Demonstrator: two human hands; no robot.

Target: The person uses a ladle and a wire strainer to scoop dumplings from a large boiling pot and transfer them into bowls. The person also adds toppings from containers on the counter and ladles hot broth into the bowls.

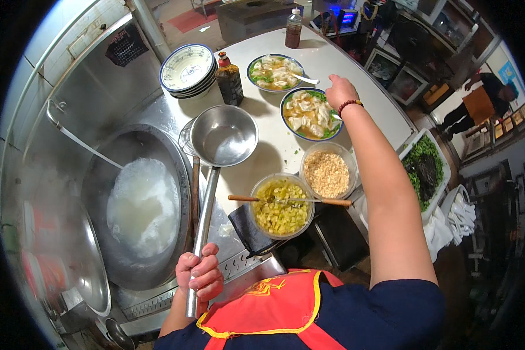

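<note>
My left hand [200,273] grips the handle of a large steel ladle [225,135], whose empty bowl is over the white table. My right hand [342,92] is at the right edge of the nearer bowl of wontons in broth [313,114]; a bit of white spoon shows below my wrist, and whether my fingers hold anything is hidden. Behind it stands a second wonton bowl [274,72] with a white spoon [305,79] resting in it. Toward me are a tub of chopped pickled greens [283,218] with wooden-handled utensils across it and a tub of tan crumbly topping [328,174].
At left, cloudy liquid steams in a large wok [142,210], beside a metal lid [89,262]. Stacked bowls [187,70], a dark sauce bottle [229,83] and a plastic bottle [293,30] stand on the table [367,100]. Leafy greens fill a white basket [443,175] at right. Another person [490,98] stands far right.
</note>
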